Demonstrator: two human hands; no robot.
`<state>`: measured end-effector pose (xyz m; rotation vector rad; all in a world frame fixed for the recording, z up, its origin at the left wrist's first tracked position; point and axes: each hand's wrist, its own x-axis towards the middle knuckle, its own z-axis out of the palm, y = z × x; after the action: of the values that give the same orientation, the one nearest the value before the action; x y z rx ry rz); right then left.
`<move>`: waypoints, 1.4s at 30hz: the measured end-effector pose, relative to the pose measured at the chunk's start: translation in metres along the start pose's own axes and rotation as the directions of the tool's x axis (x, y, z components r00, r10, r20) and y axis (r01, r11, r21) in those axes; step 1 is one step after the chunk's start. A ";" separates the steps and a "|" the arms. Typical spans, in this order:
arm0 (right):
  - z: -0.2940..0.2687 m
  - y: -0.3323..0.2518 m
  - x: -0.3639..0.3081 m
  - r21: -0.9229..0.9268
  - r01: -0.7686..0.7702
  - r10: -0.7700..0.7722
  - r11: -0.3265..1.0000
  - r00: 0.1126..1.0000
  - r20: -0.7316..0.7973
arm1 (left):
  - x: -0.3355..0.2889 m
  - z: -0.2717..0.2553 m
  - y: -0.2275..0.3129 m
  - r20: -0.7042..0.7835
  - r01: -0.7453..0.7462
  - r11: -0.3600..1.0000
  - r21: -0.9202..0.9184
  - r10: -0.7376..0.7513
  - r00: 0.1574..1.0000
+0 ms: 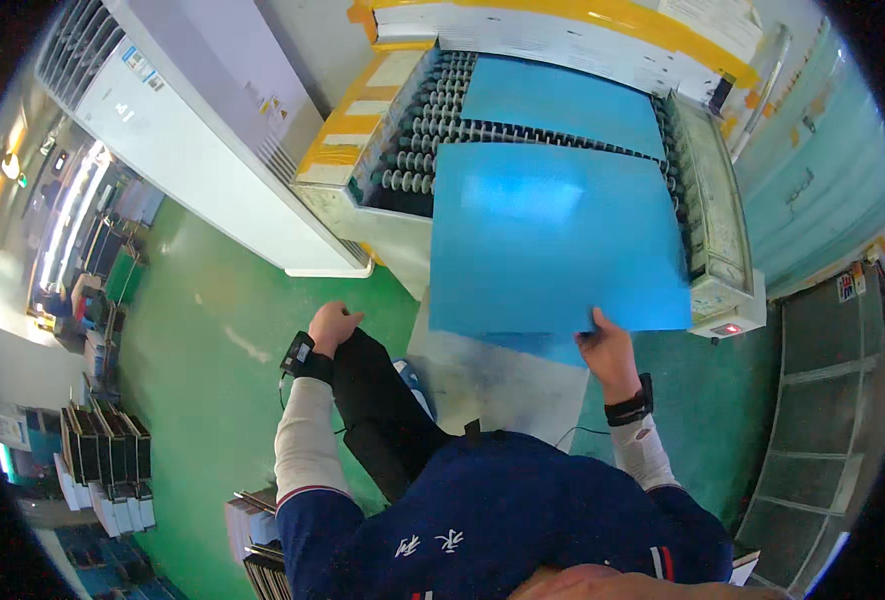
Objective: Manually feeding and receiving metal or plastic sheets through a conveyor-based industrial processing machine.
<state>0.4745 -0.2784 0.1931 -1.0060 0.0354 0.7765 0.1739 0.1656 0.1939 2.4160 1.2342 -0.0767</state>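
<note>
A large blue sheet point(552, 235) lies on the near end of a roller conveyor and juts out over its front edge toward me. My right hand point(607, 352) pinches its near edge, right of the middle, thumb on top and fingers underneath, partly hidden. Beneath that edge shows a strip of another blue surface point(537, 345). Farther back, a second blue sheet point(562, 100) rests flat on the rollers point(432, 150). My left hand point(334, 327) is loosely closed beside my left knee, apart from the sheets, and nothing shows in it.
Left of the conveyor stands a tall white air-conditioner cabinet point(212, 165). A grey metal rack point(812, 400) is at the right, below translucent curtains point(822, 190). Stacked dark-edged panels point(107, 450) stand at the lower left. Cables run from both wristbands.
</note>
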 end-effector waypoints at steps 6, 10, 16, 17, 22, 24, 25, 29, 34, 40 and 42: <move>0.019 0.004 0.028 0.286 -0.118 0.146 0.951 0.986 -0.078 | -0.014 -0.012 0.006 0.040 0.059 0.998 0.037 -0.061 0.997; 0.036 -0.003 0.036 0.314 -0.164 0.177 0.935 0.984 -0.013 | -0.019 -0.013 0.001 0.022 0.077 0.997 0.007 -0.077 0.997; 0.052 -0.013 0.046 0.226 -0.177 0.164 0.958 0.984 0.075 | -0.017 -0.009 0.000 -0.002 0.082 0.996 0.018 -0.082 0.997; 0.052 -0.014 0.050 0.215 -0.176 0.166 0.961 0.984 0.062 | -0.017 -0.009 0.001 -0.001 0.081 0.996 0.020 -0.081 0.997; 0.051 -0.013 0.065 0.183 -0.171 0.161 0.968 0.985 0.069 | -0.019 -0.015 0.012 0.035 0.079 0.996 0.032 -0.080 0.996; 0.055 -0.014 0.066 0.185 -0.161 0.153 0.969 0.987 0.056 | -0.020 -0.014 0.011 0.028 0.083 0.996 0.030 -0.083 0.996; 0.055 -0.013 0.067 0.186 -0.161 0.153 0.969 0.987 0.057 | -0.020 -0.013 0.010 0.023 0.085 0.996 0.026 -0.086 0.996; 0.054 -0.011 0.070 0.182 -0.176 0.172 0.967 0.984 0.039 | -0.018 -0.011 0.008 0.033 0.087 0.996 0.027 -0.088 0.996; 0.057 -0.012 0.069 0.168 -0.164 0.158 0.972 0.986 0.047 | -0.016 -0.009 0.008 0.050 0.103 0.994 0.042 -0.105 0.993; 0.060 -0.014 0.073 0.172 -0.152 0.148 0.973 0.988 0.037 | -0.012 -0.009 0.015 0.065 0.088 0.995 0.047 -0.091 0.994; 0.061 -0.013 0.075 0.176 -0.147 0.148 0.973 0.989 0.004 | -0.009 -0.005 0.010 0.064 0.091 0.995 0.051 -0.095 0.993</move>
<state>0.5185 -0.1928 0.2092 -0.8457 0.1854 0.8889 0.1754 0.1557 0.2043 2.3753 1.3283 -0.2150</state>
